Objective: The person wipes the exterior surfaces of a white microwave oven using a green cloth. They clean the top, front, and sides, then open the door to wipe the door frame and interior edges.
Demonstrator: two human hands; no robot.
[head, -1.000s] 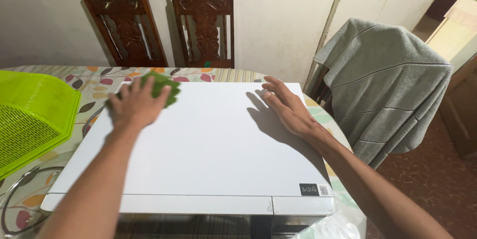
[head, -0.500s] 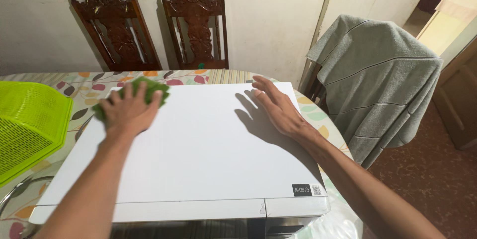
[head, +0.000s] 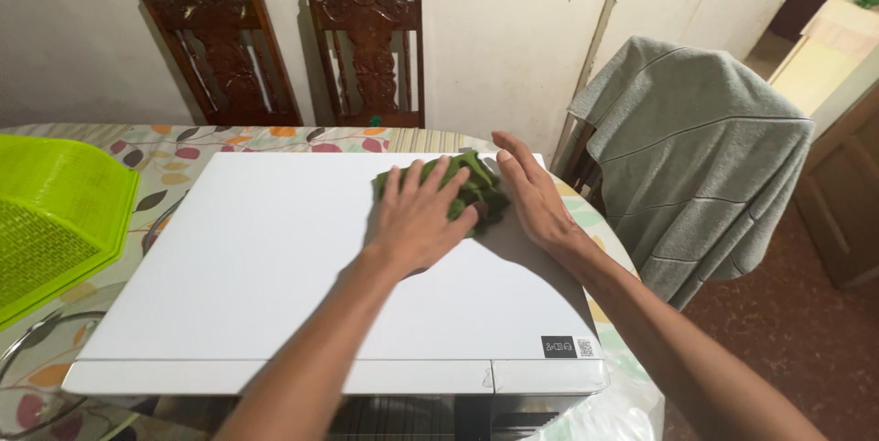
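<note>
Under the left hand (head: 417, 219), green cloth (head: 476, 186)

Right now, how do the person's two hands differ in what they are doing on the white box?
The left hand presses a crumpled green cloth onto the white top, fingers spread; the right hand lies bare on the top beside the cloth. The left arm reaches across the middle; the right arm comes along the right edge. Both lie palm down.

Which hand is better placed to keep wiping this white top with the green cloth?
Left. The left hand lies flat on the green cloth, while the right hand rests beside it on the white top.
</note>
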